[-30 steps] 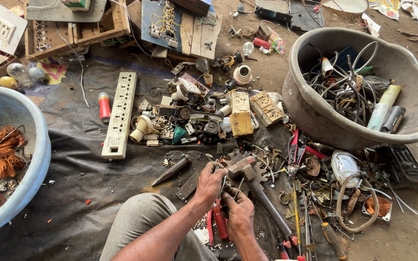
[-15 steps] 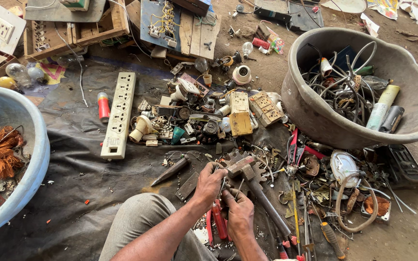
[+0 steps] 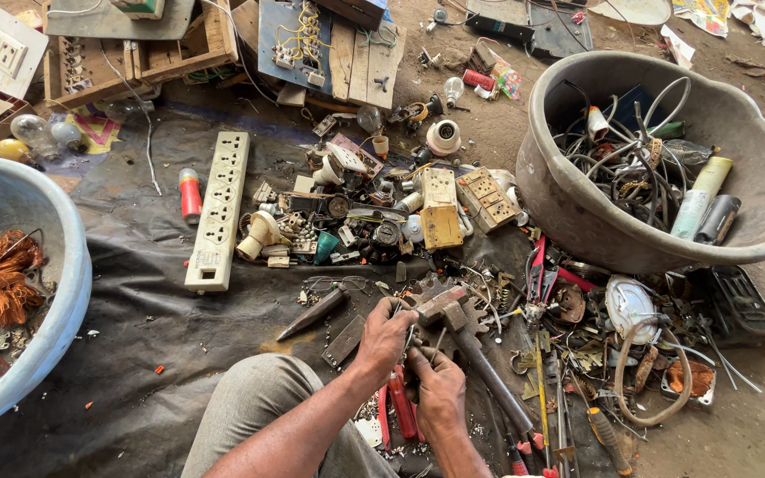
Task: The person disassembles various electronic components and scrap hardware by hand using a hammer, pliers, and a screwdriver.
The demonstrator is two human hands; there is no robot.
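Observation:
Both my hands meet over the black sheet at the bottom centre. My left hand [image 3: 384,338] pinches a small metal part [image 3: 411,343] with thin wires on it. My right hand [image 3: 440,389] grips the same part from below, fingers closed. Just beyond my fingers lies a hammer [image 3: 443,305], its dark handle running down to the right. Red-handled pliers [image 3: 400,412] lie under my right wrist. A dark chisel [image 3: 313,312] and a flat metal plate [image 3: 343,341] rest left of my left hand.
A white power strip [image 3: 217,211] lies left of a heap of switches and sockets [image 3: 374,212]. A grey basin [image 3: 577,212] with wires and tubes stands at the right. A blue basin [image 3: 73,292] with copper wire sits at the left. Wooden boards line the back.
My hands stay in the same spot on the small part; only the fingers shift slightly. Nothing else has moved.

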